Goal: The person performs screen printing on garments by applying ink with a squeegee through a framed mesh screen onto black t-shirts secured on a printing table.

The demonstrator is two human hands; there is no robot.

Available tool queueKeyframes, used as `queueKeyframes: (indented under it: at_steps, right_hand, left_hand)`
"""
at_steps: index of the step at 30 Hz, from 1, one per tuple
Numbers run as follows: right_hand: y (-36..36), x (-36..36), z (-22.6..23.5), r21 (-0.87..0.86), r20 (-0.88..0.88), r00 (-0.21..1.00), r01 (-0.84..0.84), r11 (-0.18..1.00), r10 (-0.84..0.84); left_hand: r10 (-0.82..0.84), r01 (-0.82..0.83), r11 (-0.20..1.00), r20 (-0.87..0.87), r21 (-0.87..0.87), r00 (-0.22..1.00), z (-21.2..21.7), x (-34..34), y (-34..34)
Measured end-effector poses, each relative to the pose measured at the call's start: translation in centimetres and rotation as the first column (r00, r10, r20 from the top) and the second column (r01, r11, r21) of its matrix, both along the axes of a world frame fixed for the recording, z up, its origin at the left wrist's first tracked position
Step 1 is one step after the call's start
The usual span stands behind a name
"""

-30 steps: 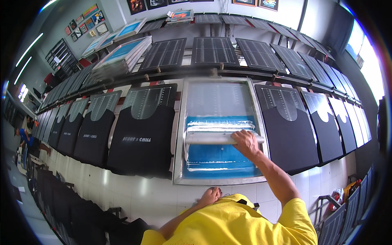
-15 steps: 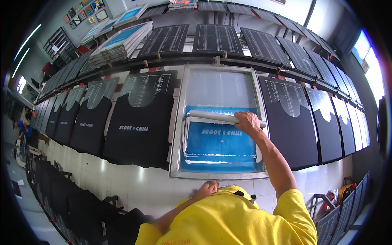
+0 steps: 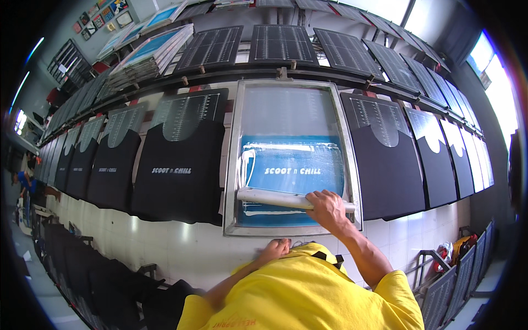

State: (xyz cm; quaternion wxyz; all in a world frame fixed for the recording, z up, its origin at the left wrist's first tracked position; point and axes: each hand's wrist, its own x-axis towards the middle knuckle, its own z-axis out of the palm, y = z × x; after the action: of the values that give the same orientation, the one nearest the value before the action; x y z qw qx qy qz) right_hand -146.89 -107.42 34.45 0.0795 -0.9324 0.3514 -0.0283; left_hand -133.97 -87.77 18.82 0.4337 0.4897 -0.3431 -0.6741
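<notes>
My right hand [image 3: 328, 210] is wrapped round a long pale squeegee [image 3: 273, 198], which lies crosswise on the lower part of a screen printing frame [image 3: 232, 159]. The blue mesh [image 3: 280, 184] inside the frame carries white lettering. White ink [image 3: 248, 168] streaks run along the mesh's left side and across its top, with another line below the squeegee. Close to my body, my left hand [image 3: 276, 248] is curled near the frame's near edge, apart from it. Whether its fingers hold anything is hidden.
Black shirts on boards flank the frame: one with white print [image 3: 177, 170] to the left, a plain one [image 3: 388, 170] to the right. Stacked screens [image 3: 148, 59] stand at the back left. Dark racks of boards [image 3: 462, 275] are at the lower right. Another person [image 3: 27, 180] is far left.
My right hand has drawn the squeegee toward me, from the top of the lettering to below it. The lettering stands out whiter. My left hand stays near my body.
</notes>
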Motion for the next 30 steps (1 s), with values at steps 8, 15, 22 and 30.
queueKeyframes:
  at_steps: [8,15,22,30]
  right_hand:
    - [-8.7,4.4,-1.3,-0.096,0.064,0.998,0.002,0.995,0.004]
    - [-13.4,6.9,-2.3,-0.134,0.073,0.994,-0.069,0.989,0.079]
    - [-8.9,3.6,-1.5,-0.086,0.031,0.985,-0.168,0.982,0.171]
    - [-1.7,-1.1,-1.2,-0.143,0.071,0.983,-0.161,0.977,0.172]
  left_hand:
    - [-0.018,0.018,0.998,-0.011,0.06,1.0,2.0,0.4,-0.4]
    - [-0.012,0.012,0.999,0.014,0.033,1.0,2.8,0.6,-0.2]
    - [-0.016,0.014,0.998,0.04,0.056,0.999,3.1,0.7,-0.2]
    - [-0.028,0.026,0.998,0.045,0.051,0.999,1.8,0.7,-0.2]
